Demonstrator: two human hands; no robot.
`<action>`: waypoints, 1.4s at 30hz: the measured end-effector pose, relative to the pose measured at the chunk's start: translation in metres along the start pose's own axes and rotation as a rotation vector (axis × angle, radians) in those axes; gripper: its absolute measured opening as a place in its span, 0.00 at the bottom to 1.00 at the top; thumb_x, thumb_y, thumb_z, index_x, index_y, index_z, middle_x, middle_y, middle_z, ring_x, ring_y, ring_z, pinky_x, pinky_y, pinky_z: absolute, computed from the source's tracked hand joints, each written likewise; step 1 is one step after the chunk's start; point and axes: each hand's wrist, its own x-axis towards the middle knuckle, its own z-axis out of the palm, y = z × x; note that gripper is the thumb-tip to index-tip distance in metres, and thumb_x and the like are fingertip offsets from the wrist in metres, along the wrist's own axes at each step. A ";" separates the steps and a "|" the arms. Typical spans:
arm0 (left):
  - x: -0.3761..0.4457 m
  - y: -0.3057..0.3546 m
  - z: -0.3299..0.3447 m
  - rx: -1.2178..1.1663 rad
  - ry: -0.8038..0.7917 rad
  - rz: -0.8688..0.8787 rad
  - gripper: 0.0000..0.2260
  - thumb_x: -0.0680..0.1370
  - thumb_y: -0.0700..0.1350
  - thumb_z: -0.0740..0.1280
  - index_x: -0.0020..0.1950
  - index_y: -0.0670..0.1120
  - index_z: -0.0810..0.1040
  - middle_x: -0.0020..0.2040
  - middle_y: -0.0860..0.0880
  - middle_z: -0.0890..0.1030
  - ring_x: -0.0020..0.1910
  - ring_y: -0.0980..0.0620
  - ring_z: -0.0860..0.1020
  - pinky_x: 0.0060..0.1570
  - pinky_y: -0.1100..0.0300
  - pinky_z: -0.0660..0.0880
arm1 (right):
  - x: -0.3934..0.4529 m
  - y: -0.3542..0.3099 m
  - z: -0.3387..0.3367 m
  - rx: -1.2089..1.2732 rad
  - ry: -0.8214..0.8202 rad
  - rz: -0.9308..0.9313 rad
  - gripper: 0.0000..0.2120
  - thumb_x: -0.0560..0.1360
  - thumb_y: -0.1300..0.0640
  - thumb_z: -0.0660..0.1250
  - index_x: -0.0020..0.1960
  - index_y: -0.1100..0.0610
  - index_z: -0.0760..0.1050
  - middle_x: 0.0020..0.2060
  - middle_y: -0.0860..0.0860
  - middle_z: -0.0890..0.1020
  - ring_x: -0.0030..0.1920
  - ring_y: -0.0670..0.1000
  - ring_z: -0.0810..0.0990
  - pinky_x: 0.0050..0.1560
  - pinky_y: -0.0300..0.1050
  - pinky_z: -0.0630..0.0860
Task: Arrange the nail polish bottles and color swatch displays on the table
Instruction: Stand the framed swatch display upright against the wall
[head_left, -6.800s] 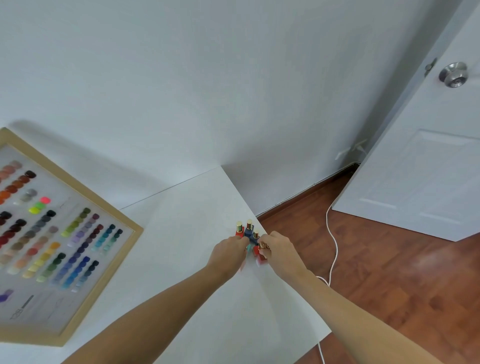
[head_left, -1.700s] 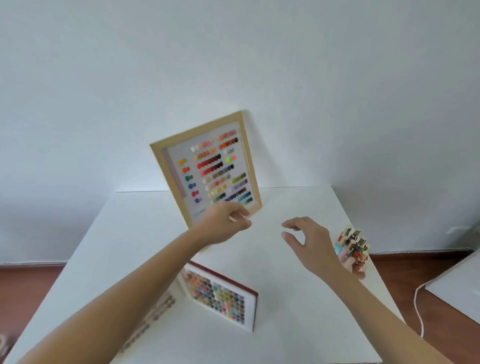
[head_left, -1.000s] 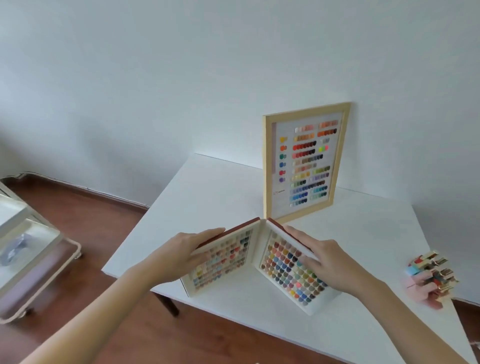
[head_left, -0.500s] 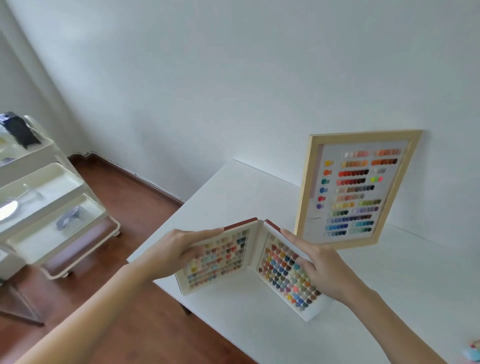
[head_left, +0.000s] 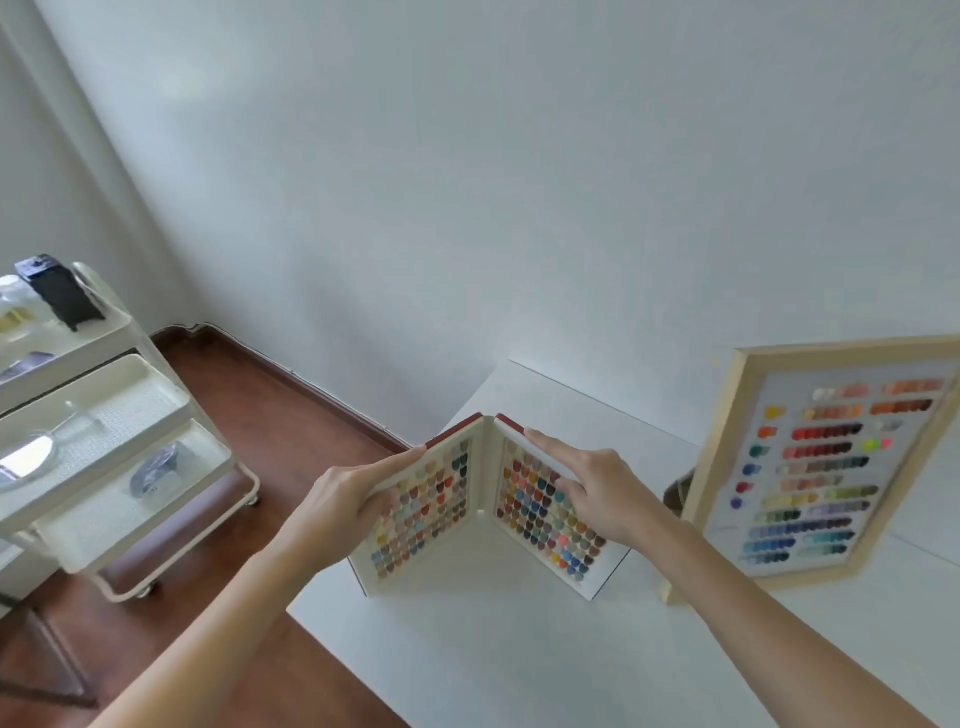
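Two swatch displays were seen on the white table (head_left: 519, 649), and the job was judged partly done. The framed colour chart (head_left: 826, 467) was already stood upright at the right of the frame, apparently leaned back toward the wall, its long axis running up and down, its coloured face turned toward the camera. The folding swatch book (head_left: 483, 499) was being set at lower centre, near the table's left corner, stood on its bottom edge and opened in a V, spine at the back and vertical, both inner pages turned forward. Its left leaf was gripped by the left hand (head_left: 343, 499), thumb on the inside and fingers along the top edge; the right hand (head_left: 597, 493) was laid flat against the right leaf rather than closed around it, fingers extended. The hands were kept apart, one per leaf. No nail polish bottles were visible in this view, so their placing could not be judged. What was left, by estimate: the book's angle to be settled and both hands released.
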 end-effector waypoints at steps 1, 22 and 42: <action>0.007 -0.005 0.000 -0.007 0.015 -0.007 0.29 0.77 0.36 0.62 0.71 0.64 0.67 0.47 0.59 0.81 0.35 0.68 0.76 0.30 0.74 0.70 | 0.011 -0.002 0.000 -0.001 0.001 0.002 0.33 0.79 0.62 0.60 0.72 0.32 0.51 0.51 0.54 0.81 0.23 0.44 0.72 0.26 0.37 0.75; 0.043 -0.019 0.005 -0.012 0.132 -0.201 0.28 0.79 0.42 0.61 0.72 0.68 0.60 0.53 0.52 0.83 0.44 0.47 0.81 0.36 0.55 0.79 | 0.101 -0.011 -0.005 -0.049 -0.028 -0.033 0.31 0.79 0.58 0.61 0.72 0.34 0.53 0.48 0.52 0.81 0.27 0.46 0.74 0.32 0.42 0.77; 0.058 0.174 0.065 -0.104 0.319 0.193 0.24 0.77 0.45 0.69 0.72 0.52 0.68 0.70 0.51 0.72 0.65 0.47 0.74 0.60 0.55 0.72 | -0.114 0.073 -0.099 0.047 0.474 -0.016 0.22 0.79 0.55 0.62 0.72 0.48 0.63 0.64 0.49 0.76 0.63 0.48 0.75 0.63 0.44 0.73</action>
